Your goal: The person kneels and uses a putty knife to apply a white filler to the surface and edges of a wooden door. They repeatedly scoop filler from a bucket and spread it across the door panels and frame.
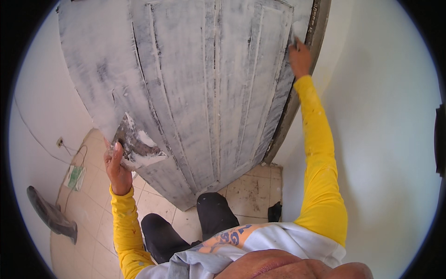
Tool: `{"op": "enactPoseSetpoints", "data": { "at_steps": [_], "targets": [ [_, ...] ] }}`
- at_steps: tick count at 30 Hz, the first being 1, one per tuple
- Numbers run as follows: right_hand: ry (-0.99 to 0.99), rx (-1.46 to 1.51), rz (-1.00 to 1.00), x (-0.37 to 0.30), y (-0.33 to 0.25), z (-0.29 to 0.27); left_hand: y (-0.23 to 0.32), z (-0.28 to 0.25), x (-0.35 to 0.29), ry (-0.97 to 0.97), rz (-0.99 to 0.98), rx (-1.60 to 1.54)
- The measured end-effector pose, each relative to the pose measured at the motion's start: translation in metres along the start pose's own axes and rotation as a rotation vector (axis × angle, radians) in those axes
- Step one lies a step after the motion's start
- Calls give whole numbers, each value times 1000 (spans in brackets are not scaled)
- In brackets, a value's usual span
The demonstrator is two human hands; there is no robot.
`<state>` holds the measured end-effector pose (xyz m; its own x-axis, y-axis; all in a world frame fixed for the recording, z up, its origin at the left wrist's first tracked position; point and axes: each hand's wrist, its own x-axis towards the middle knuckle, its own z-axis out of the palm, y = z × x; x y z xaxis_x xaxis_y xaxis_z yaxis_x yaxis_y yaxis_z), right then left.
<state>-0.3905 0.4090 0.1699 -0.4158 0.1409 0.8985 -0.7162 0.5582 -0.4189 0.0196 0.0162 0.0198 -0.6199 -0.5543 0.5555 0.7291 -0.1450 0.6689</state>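
A panelled door (234, 88) fills the middle, its dark surface smeared with white putty in streaks. In my left hand (119, 171) is a dark flat plate (127, 135), held by its edge with the thumb on top. White putty (146, 138) lies on that plate in lumps and along its rim. My right hand (300, 61) reaches up to the door's far right side. Its fingers close round a putty knife (296, 33), whose pale, blurred blade is at the door face near the edge. The knife's handle is mostly hidden in the hand.
A brown door frame (290, 116) runs along the right, beside a pale wall (376, 125). On the left are a wall socket (60, 142), a loose cable (39, 139), a green-and-white packet (75, 177) and a dark, upright object (53, 214). A small black thing (274, 212) lies on the tiled floor (253, 190).
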Motion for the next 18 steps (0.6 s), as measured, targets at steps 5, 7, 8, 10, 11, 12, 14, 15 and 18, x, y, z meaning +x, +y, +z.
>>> {"op": "enactPoseSetpoints", "data": {
  "at_steps": [5,7,8,10,11,12,14,15,18],
  "targets": [
    [-85,219,279,-32,19,-17,7,2,-1,7,12,39],
    [-38,316,331,10,88,-16,-4,4,4,-10,-31,-15],
    [-12,296,346,25,102,-16,-6,4,5,-12,-48,-32],
    [31,268,341,30,102,-12,-9,-3,5,10,-27,-25],
    [48,256,322,32,90,-9,-8,-7,4,25,-11,-14],
    [66,243,302,34,77,-7,-7,-9,3,30,3,-1],
    [55,142,335,39,69,-7,-10,-13,3,37,28,6],
    [50,92,352,42,65,-7,-9,-14,3,21,15,-8],
    [54,135,387,46,59,-6,-9,-15,4,-16,-13,-37]
  ]
}}
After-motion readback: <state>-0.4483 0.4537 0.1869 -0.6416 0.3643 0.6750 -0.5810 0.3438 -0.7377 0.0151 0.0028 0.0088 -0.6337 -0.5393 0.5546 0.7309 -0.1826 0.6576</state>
